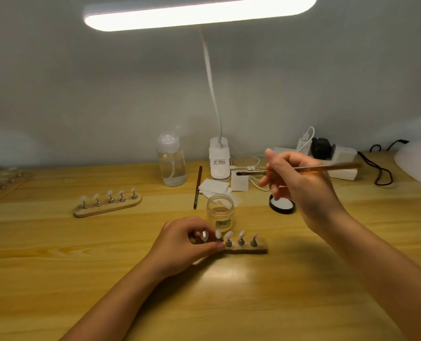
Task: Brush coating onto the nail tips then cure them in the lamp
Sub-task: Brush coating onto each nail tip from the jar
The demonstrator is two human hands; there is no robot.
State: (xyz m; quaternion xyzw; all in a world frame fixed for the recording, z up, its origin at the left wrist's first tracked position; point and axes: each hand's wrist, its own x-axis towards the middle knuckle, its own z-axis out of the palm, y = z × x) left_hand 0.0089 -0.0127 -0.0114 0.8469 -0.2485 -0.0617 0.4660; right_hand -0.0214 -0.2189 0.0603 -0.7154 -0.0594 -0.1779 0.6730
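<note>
A wooden nail-tip holder (251, 249) lies near the table's middle, with several white nail tips (228, 234) standing on metal pegs. My left hand (187, 242) grips its left end, fingers curled round it. My right hand (300, 183) is raised above and to the right, pinching a thin brush (251, 172) level, bristles pointing left. An open glass jar (220, 212) stands just behind the holder, and its black lid (282, 205) lies to the right. A second holder (107, 204) with several tips sits at the left.
A clear pump bottle (171, 161), a white clip desk lamp (219, 158), white wipes (213, 187) and a second brush (197, 187) stand behind the jar. A power strip (340, 153) with cables is at the back right. A white rounded object (418, 158) is at the far right edge.
</note>
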